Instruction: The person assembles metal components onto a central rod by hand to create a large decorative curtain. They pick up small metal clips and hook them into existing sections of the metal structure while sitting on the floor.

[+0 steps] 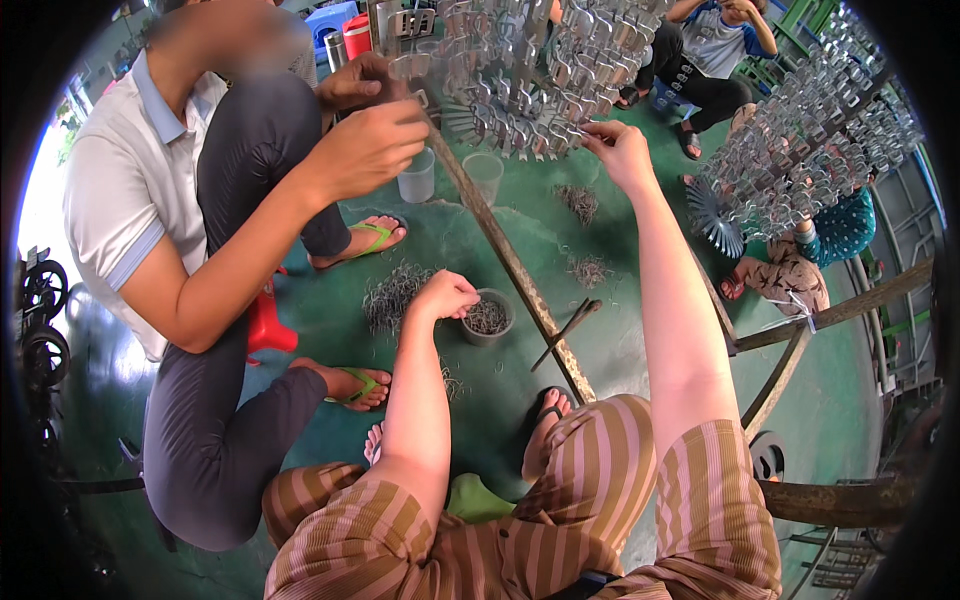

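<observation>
My right hand [617,152] reaches up to the lower right edge of a round rack [520,140] hung with many shiny bent metal pieces [590,65]. Its thumb and fingers are pinched together there; what lies between them is too small to make out. Lower down, my left hand [447,296] is closed in a pinch at the rim of a grey cup [487,338]. Thin wire hooks [487,317] fill that cup. Whether the left fingertips hold a hook is hidden. A loose pile of similar hooks [393,298] lies on the floor beside the left hand.
On the left a seated co-worker's hands [370,145] work at the same rack. Rusty metal bars [515,245] cross the floor between the rack and me. Clear plastic cups [417,178] and small hook piles [590,270] stand near. Another loaded rack [800,130] rises at right.
</observation>
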A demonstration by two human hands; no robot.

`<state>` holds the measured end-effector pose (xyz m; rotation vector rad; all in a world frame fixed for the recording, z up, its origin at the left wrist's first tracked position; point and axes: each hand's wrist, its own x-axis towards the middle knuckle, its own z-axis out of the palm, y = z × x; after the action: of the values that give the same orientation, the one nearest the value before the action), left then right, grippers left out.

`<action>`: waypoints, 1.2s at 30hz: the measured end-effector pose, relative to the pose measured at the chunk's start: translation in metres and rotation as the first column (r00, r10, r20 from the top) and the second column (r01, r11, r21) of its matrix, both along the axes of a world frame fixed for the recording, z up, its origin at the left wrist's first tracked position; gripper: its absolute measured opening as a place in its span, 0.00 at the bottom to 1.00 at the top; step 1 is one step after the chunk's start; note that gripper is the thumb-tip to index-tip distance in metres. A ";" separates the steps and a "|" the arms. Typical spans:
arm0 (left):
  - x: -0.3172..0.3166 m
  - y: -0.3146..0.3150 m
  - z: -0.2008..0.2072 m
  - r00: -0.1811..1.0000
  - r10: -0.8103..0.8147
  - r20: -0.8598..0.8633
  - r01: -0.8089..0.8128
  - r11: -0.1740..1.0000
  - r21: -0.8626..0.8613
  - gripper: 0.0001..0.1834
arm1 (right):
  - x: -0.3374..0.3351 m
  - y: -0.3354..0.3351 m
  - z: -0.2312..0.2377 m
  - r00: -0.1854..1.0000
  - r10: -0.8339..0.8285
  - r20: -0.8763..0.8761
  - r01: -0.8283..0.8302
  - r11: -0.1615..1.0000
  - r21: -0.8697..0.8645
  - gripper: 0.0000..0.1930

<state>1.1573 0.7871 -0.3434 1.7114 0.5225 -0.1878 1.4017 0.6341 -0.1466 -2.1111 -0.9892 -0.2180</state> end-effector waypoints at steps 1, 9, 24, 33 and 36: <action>0.002 -0.002 0.003 1.000 -0.016 0.003 0.016 1.000 0.000 0.09 | 0.001 0.002 -0.003 1.000 0.026 -0.001 -0.026 1.000 0.007 0.11; 0.013 -0.008 0.028 0.997 -0.067 0.031 0.066 0.997 0.029 0.10 | 0.003 0.014 -0.023 0.995 0.082 -0.063 -0.077 0.993 0.085 0.12; 0.018 -0.019 0.029 0.996 -0.088 0.028 0.086 0.994 0.071 0.08 | -0.001 0.012 -0.023 0.997 0.080 -0.015 -0.079 0.995 0.063 0.12; 0.076 -0.037 0.091 0.826 0.328 0.459 -0.158 0.915 -0.370 0.20 | -0.012 0.012 -0.022 0.932 0.111 -0.346 -0.061 0.986 0.152 0.10; 0.093 -0.038 0.112 0.767 0.480 0.426 -0.010 0.673 -0.740 0.23 | -0.014 0.011 -0.020 0.916 0.141 -0.376 -0.077 0.981 0.181 0.09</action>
<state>1.2499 0.7493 -0.2314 0.8245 0.1609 0.3378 1.3877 0.6449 -0.1670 -1.8472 -0.8173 0.1678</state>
